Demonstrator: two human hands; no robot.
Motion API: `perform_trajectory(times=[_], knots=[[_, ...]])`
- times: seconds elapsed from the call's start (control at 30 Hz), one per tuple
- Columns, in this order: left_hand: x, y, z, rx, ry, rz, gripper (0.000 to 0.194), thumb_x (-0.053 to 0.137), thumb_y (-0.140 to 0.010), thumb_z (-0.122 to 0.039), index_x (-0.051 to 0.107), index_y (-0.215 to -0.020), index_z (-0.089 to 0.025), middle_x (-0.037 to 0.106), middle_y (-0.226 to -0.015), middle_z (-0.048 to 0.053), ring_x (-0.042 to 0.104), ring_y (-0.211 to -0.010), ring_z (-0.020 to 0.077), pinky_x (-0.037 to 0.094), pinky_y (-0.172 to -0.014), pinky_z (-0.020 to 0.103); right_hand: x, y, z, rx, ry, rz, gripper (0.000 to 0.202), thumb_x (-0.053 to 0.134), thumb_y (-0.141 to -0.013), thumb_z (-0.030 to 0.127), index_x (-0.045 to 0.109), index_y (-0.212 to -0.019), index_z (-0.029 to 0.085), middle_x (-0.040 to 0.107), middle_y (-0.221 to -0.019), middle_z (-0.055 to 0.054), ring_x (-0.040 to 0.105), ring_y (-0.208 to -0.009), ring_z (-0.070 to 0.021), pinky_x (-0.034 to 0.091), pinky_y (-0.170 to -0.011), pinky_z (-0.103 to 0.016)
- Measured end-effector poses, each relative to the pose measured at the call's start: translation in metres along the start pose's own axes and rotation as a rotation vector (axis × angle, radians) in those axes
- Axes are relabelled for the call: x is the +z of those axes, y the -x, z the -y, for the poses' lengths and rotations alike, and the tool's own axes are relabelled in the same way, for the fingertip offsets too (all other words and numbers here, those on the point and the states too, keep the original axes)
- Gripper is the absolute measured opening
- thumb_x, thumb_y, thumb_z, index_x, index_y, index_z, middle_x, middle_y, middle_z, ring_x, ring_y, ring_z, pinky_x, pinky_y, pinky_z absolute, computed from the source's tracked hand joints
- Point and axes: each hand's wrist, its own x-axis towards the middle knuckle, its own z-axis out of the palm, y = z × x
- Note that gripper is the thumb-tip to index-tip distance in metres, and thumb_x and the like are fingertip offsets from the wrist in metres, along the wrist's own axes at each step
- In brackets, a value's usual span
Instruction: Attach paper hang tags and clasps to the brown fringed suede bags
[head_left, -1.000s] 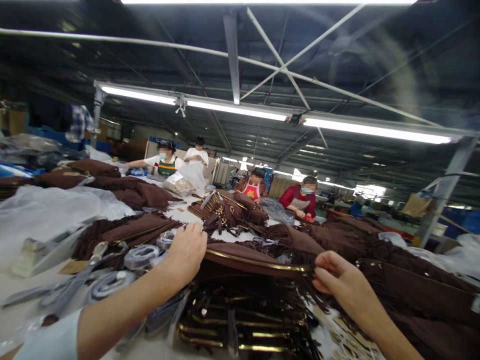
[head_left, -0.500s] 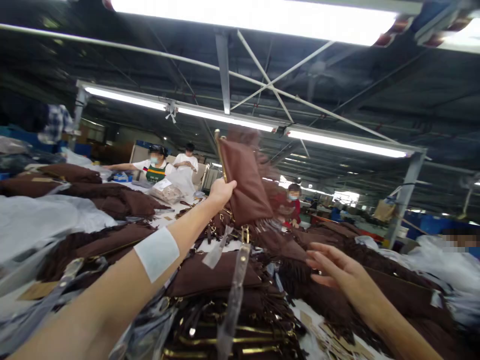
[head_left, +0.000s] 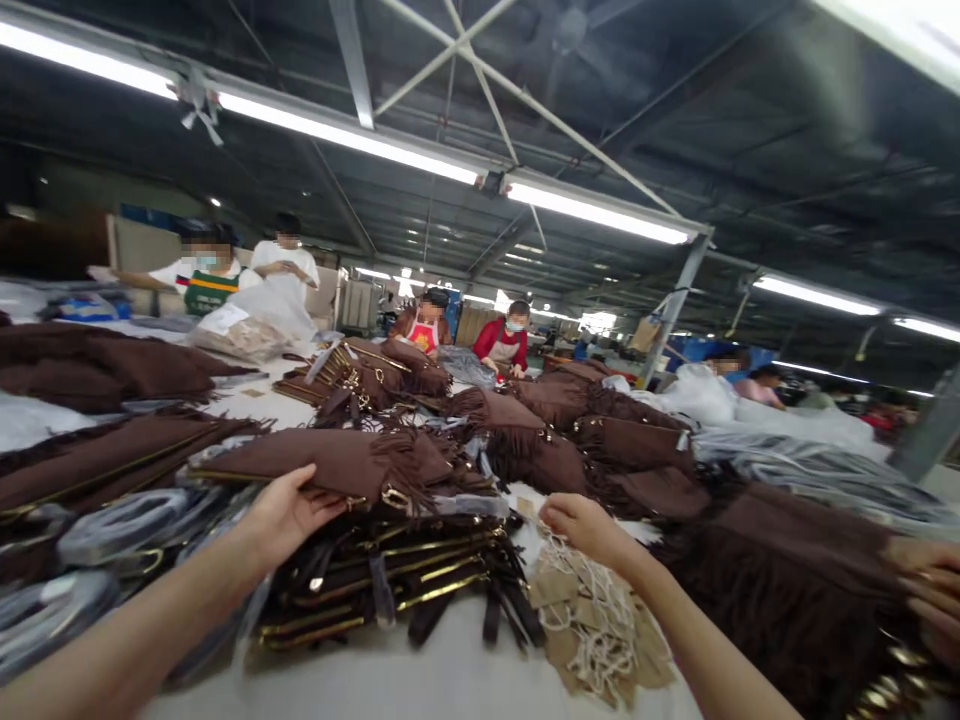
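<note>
My left hand (head_left: 296, 512) grips the near, zipped edge of a brown fringed bag (head_left: 322, 458), thumb on top and fingers beneath. That bag lies flat over a stack of dark bags (head_left: 390, 575) with gold zips and dark straps. My right hand (head_left: 589, 530) is closed, its fingers curled together above a heap of tan tags (head_left: 600, 630) with white strings. Whether something is pinched in it, I cannot make out. A small tan piece shows just beyond its fingertips.
At the right edge, another person's hand (head_left: 930, 590) touches a brown fringed bag (head_left: 802, 560). Plastic-wrapped straps (head_left: 127, 525) lie at left. More brown bags (head_left: 97, 365) cover the white table (head_left: 360, 670). Several co-workers are across it, near a plastic bag (head_left: 262, 325).
My left hand has brought the raised brown bag down onto the stack. My right hand has moved left over the tags and its fingers have closed. The view has turned right and downward.
</note>
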Motion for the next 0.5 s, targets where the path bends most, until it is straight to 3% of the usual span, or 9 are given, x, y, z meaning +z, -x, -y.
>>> perform_trajectory(times=[0.1, 0.17, 0.23, 0.33, 0.43, 0.5], knots=[[0.008, 0.014, 0.000, -0.115, -0.091, 0.274, 0.018, 0.048, -0.092, -0.020, 0.061, -0.102, -0.012, 0.072, -0.092, 0.011, 0.070, -0.079, 0.0194, 0.059, -0.069, 0.031, 0.009, 0.008, -0.023, 0.066, 0.158, -0.005, 0.025, 0.049, -0.075, 0.011, 0.073, -0.079, 0.016, 0.072, -0.083, -0.010, 0.065, -0.087, -0.0264, 0.045, -0.077, -0.035], [0.021, 0.022, 0.001, -0.175, -0.166, 0.381, 0.017, 0.051, -0.092, -0.021, 0.063, -0.099, -0.011, 0.072, -0.098, 0.012, 0.070, -0.079, 0.0168, 0.056, -0.060, 0.023, 0.020, 0.014, -0.032, 0.075, 0.230, 0.009, 0.033, 0.049, -0.071, 0.005, 0.075, -0.086, 0.018, 0.074, -0.090, -0.011, 0.066, -0.092, -0.0273, 0.044, -0.079, -0.035], [0.034, 0.028, 0.001, -0.206, -0.184, 0.401, 0.016, 0.050, -0.093, -0.020, 0.063, -0.091, -0.010, 0.072, -0.099, 0.014, 0.069, -0.073, 0.0142, 0.046, -0.045, 0.017, 0.034, 0.020, -0.036, 0.039, 0.272, 0.048, 0.040, 0.049, -0.069, 0.002, 0.076, -0.094, 0.019, 0.074, -0.098, -0.010, 0.065, -0.096, -0.0253, 0.043, -0.082, -0.032], [0.046, 0.029, -0.002, -0.235, -0.175, 0.363, 0.019, 0.045, -0.093, -0.018, 0.062, -0.089, -0.010, 0.072, -0.101, 0.017, 0.070, -0.071, 0.0143, 0.045, -0.044, 0.016, 0.051, 0.027, -0.036, -0.031, 0.316, 0.105, 0.041, 0.053, -0.070, 0.006, 0.073, -0.102, 0.022, 0.071, -0.103, -0.007, 0.063, -0.098, -0.0222, 0.042, -0.082, -0.028], [0.037, 0.023, 0.005, -0.238, -0.391, 0.348, 0.022, 0.052, -0.088, -0.020, 0.059, -0.105, -0.007, 0.072, -0.099, 0.017, 0.070, -0.074, 0.0176, 0.050, -0.050, 0.020, 0.062, 0.032, -0.032, -0.036, 0.385, 0.118, 0.036, 0.052, -0.074, 0.008, 0.071, -0.101, 0.020, 0.066, -0.104, -0.010, 0.061, -0.093, -0.0228, 0.041, -0.076, -0.029], [0.020, 0.021, 0.013, -0.106, -0.688, 0.381, 0.043, 0.061, -0.081, -0.026, 0.053, -0.120, -0.010, 0.073, -0.088, 0.011, 0.068, -0.066, 0.0195, 0.043, -0.041, 0.020, 0.066, 0.032, -0.028, -0.038, 0.415, 0.110, 0.029, 0.049, -0.077, 0.009, 0.071, -0.094, 0.018, 0.064, -0.104, -0.012, 0.059, -0.091, -0.0235, 0.040, -0.075, -0.030]])
